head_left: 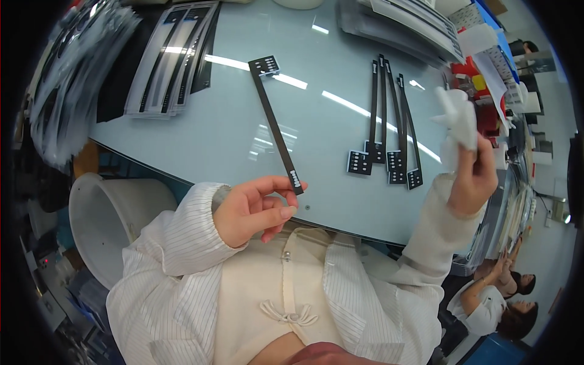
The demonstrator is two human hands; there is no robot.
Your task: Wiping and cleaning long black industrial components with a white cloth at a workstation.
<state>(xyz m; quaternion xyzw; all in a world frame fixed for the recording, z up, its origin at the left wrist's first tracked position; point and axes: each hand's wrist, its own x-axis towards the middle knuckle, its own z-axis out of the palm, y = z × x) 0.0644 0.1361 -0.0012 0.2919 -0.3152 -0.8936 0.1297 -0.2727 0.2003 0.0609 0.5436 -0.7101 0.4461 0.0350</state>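
Note:
My left hand [258,210] is at the table's near edge with its fingers curled at the lower end of a long thin black strip [274,125]. That end crosses my index fingertip, and the thumb is just below it. The strip slants up and to the left over the table, ending in a small flag-shaped black piece with white marks. On the right, my raised right hand [474,179] pinches a crumpled white tissue or cloth [459,121], slightly blurred. Between the hands, several similar black strips [383,115] lie side by side, their marked square ends toward me.
Clear plastic sheets [79,79] and flat packs with black strips [173,61] cover the table's left. Another stack of sheets [401,27] is at the back right, near red containers [468,76]. A white bin [115,213] stands at left. Other people [496,304] sit at far right.

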